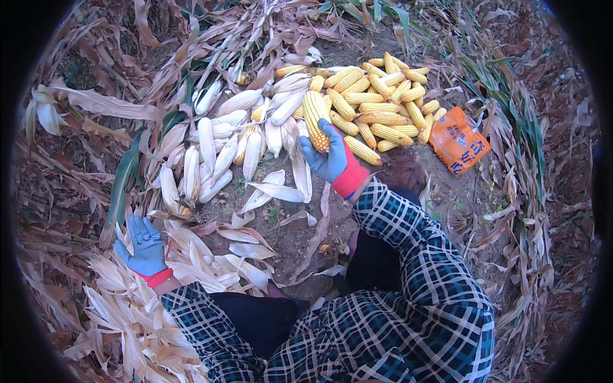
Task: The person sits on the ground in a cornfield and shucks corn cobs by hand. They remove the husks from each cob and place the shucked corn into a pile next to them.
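In my right hand (330,155), gloved in blue with a red cuff, is a husked yellow corn ear (314,117), its butt end toward my fingers. Behind and to the right of it lies a heap of bare yellow ears (380,107). My left hand (143,246), in a matching glove, is held palm up with fingers extended and nothing in it. Just below it spreads a pile of stripped pale husks (127,311). Between the hands and farther away, ears still in whitish husks (225,143) lie in a group, a few showing yellow kernels.
An orange bag (459,140) bearing writing lies right of the yellow heap. Dry corn stalks and leaves (72,191) ring the spot, with green leaves (515,115) at the right. Loose husk pieces (278,191) are scattered over bare soil (297,244) in front of me.
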The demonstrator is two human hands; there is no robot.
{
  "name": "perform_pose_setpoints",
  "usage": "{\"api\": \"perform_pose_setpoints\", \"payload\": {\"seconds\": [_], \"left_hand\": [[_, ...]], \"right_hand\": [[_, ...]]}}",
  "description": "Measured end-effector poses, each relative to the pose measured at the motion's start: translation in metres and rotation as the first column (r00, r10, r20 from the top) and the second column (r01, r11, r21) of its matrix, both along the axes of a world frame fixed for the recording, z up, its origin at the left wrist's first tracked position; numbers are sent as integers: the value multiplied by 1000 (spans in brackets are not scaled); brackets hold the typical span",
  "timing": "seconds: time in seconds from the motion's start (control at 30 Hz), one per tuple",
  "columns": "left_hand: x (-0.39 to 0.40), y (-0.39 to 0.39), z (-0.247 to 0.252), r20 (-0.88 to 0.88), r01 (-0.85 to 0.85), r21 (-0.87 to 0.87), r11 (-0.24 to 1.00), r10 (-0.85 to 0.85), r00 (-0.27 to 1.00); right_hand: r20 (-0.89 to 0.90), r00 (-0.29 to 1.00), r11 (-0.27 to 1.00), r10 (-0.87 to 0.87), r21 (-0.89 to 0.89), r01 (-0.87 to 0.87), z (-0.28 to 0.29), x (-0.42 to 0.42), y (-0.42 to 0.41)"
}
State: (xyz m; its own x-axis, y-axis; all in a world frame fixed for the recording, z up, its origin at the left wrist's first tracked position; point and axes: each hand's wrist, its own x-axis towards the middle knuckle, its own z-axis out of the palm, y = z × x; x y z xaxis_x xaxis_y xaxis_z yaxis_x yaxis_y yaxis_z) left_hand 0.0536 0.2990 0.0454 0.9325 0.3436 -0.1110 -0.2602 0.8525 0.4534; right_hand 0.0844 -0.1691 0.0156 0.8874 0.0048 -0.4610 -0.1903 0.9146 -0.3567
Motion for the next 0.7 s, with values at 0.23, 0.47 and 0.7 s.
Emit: {"api": "perform_pose_setpoints", "payload": {"seconds": [0.23, 0.47, 0.7], "left_hand": [[8, -22, -8, -31, 147, 50, 988, -146, 989], [16, -47, -15, 60, 338, 102, 935, -345, 937], [16, -56, -16, 92, 432, 158, 888, -449, 889]], "right_hand": [[280, 950, 991, 135, -28, -133, 3, 6, -8], [164, 705, 719, 690, -266, -641, -14, -42, 60], [109, 756, 755, 645, -243, -609, -12, -40, 50]]}}
